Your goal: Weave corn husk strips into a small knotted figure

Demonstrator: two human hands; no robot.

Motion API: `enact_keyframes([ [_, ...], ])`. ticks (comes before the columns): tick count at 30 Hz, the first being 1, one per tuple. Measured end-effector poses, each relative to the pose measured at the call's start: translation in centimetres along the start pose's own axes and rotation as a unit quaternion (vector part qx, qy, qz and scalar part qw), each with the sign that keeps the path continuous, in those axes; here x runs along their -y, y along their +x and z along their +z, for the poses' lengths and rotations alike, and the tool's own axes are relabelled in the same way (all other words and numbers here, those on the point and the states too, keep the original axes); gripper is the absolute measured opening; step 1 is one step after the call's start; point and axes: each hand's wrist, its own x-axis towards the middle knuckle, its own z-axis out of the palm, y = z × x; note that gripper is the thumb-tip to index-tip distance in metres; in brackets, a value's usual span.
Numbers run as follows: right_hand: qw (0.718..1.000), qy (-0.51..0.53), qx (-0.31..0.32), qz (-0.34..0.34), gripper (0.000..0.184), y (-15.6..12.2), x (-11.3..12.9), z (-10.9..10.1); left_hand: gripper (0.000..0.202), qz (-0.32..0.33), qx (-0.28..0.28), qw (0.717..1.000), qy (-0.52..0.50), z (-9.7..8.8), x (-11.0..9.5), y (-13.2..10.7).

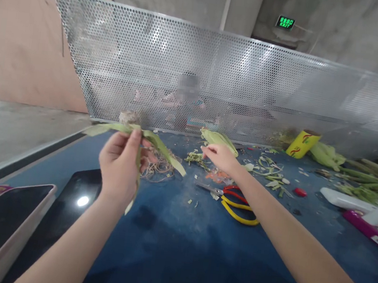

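Observation:
Long green strips of leaf (169,157), which look like corn husk, are pinched in my left hand (121,157). They spread out to both sides and one hangs down. My right hand (219,156) is over the middle of the table, fingers curled together; whether anything small is in them is hidden. Just behind it lies a pale green corn husk bundle (221,140). Green plant bits (196,158) lie to the left of its fingertips. Below the right hand are scissors (239,205) with red and yellow handles.
A perforated metal screen (169,67) stands along the far edge, with a person behind it. Tangled twine (159,167) lies at centre left. Phones (7,230) lie front left. To the right are a yellow roll (302,143), plant scraps, and a white-and-purple tool (369,225).

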Motion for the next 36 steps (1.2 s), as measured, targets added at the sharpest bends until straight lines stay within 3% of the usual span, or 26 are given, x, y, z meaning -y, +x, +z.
enact_keyframes([
  [5, 0.985, 0.131, 0.077, -0.085, 0.037, -5.7, 1.2, -1.3, 0.023, -0.129, 0.169, 0.977, 0.013, 0.8, 0.4, -2.4],
  [9, 0.957, 0.231, 0.068, -0.159, 0.009, -8.3, 1.6, -0.9, 0.022, -0.186, 0.274, 0.943, 0.029, 1.2, 0.4, -4.1],
  [11, 0.952, 0.247, 0.020, -0.181, 0.026, -8.9, 1.7, -0.2, 0.022, -0.203, 0.291, 0.933, 0.057, 1.3, 0.4, -4.8],
  [13, 0.956, 0.218, -0.066, -0.183, 0.042, -9.3, 1.6, 0.5, 0.020, -0.214, 0.295, 0.927, 0.087, 1.4, 0.5, -5.3],
  [15, 0.958, 0.178, -0.103, -0.202, 0.040, -9.5, 1.3, 0.9, 0.018, -0.214, 0.305, 0.921, 0.111, 1.4, 0.7, -5.6],
  [18, 0.951, 0.200, -0.073, -0.224, 0.027, -9.3, 0.5, 0.9, 0.018, -0.220, 0.333, 0.907, 0.135, 1.4, 0.8, -5.7],
  [21, 0.931, 0.307, -0.032, -0.194, 0.019, -8.7, -0.3, 0.7, 0.020, -0.240, 0.359, 0.889, 0.153, 1.6, 0.9, -5.9],
  [24, 0.909, 0.388, -0.003, -0.150, 0.026, -8.4, -0.3, 0.7, 0.020, -0.249, 0.367, 0.878, 0.181, 2.1, 0.9, -6.2],
  [27, 0.887, 0.457, 0.007, -0.062, 0.016, -8.4, -0.1, 1.0, 0.017, -0.285, 0.353, 0.871, 0.188, 2.7, 0.9, -6.6],
  [31, 0.815, 0.579, 0.025, 0.004, 0.017, -8.4, -0.1, 1.6, 0.019, -0.365, 0.326, 0.858, 0.156, 3.3, 1.0, -7.0],
  [34, 0.773, 0.634, 0.004, 0.022, 0.015, -8.2, -0.1, 1.9, 0.016, -0.387, 0.278, 0.869, 0.129, 3.5, 1.3, -7.2],
  [36, 0.765, 0.643, 0.003, 0.036, 0.018, -8.2, -0.2, 2.0, 0.016, -0.390, 0.243, 0.881, 0.115, 3.6, 1.6, -7.3],
])
